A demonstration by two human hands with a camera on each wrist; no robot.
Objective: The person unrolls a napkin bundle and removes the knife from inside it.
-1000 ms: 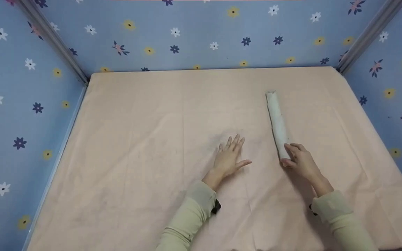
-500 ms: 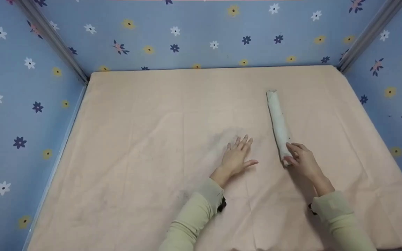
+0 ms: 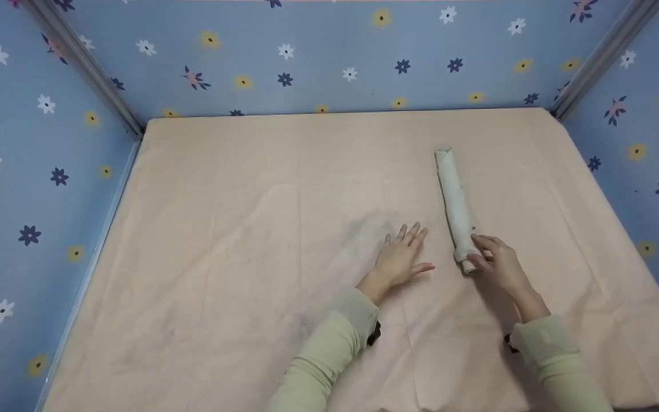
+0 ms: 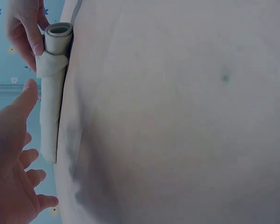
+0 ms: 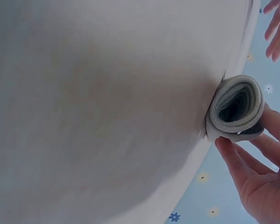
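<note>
A pale grey-green rolled-up mat [image 3: 453,197] lies lengthwise on the peach-covered table, right of the middle. Its near end shows layered coils around a dark hollow in the right wrist view, and a loose flap wraps its side in the left wrist view. With thumb and fingers, my right hand [image 3: 501,266] pinches the roll at this near end, from its right side. My left hand [image 3: 396,263] is left of the roll, palm down and apart from it, its fingers spread and thumb pointing toward it.
The peach cloth [image 3: 221,229] over the table has creases and faint grey smudges. Blue flowered panels [image 3: 329,57] stand at the back and both sides, with grey posts [image 3: 604,63] at the back corners.
My left hand has shifted to the right, closer to the roll. At the near end, the inner coil now sticks out past the outer layer; my right hand stays nearly in place.
</note>
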